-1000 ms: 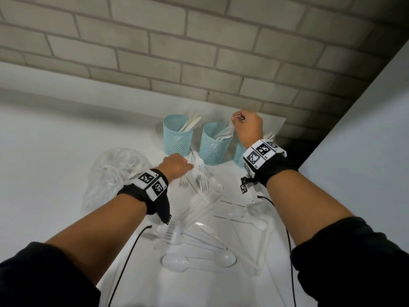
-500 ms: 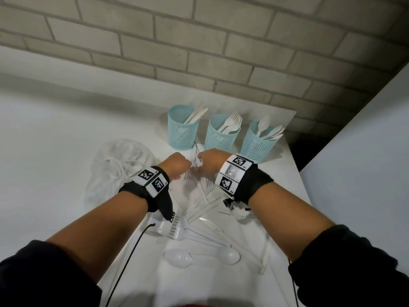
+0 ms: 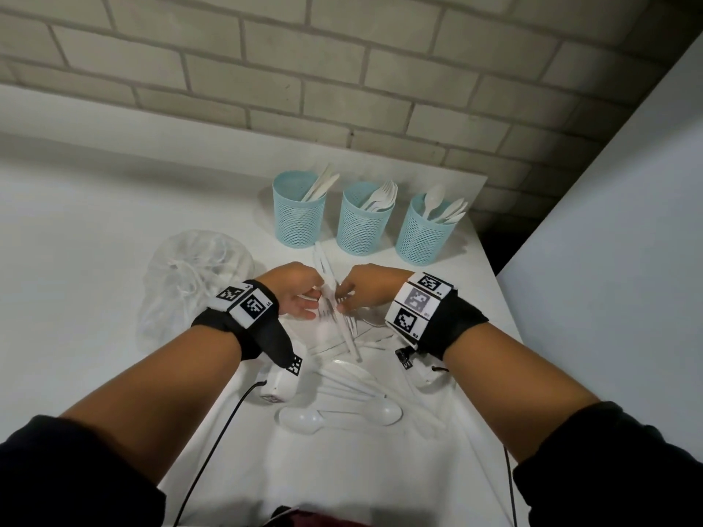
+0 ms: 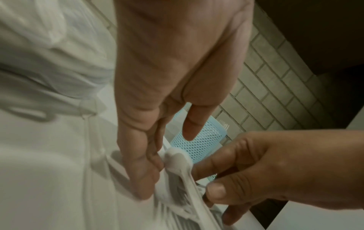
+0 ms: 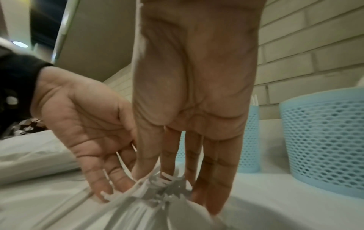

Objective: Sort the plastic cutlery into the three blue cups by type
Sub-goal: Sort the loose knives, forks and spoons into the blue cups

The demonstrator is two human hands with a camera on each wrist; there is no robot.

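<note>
Three blue mesh cups stand in a row at the back: the left cup (image 3: 299, 218) holds knives, the middle cup (image 3: 364, 226) forks, the right cup (image 3: 425, 237) spoons. Just in front of them, both hands meet on a bundle of white cutlery (image 3: 336, 310) lifted off the loose pile (image 3: 353, 378). My left hand (image 3: 314, 304) holds the bundle from the left, fingers curled against it (image 4: 145, 169). My right hand (image 3: 342, 302) pinches the fork tines (image 5: 165, 182) from the right between thumb (image 4: 216, 191) and fingers. Two spoons (image 3: 304, 420) lie nearest me.
A crumpled clear plastic bag (image 3: 190, 283) lies left of the hands. The white table (image 3: 76, 230) ends close behind and right of the right cup, against a brick wall (image 3: 342, 89). A white panel (image 3: 608, 241) rises on the right. Cables run from both wrists.
My right hand came back from above the right cup to the pile and joined my left hand on the cutlery bundle. The left hand stayed at the pile.
</note>
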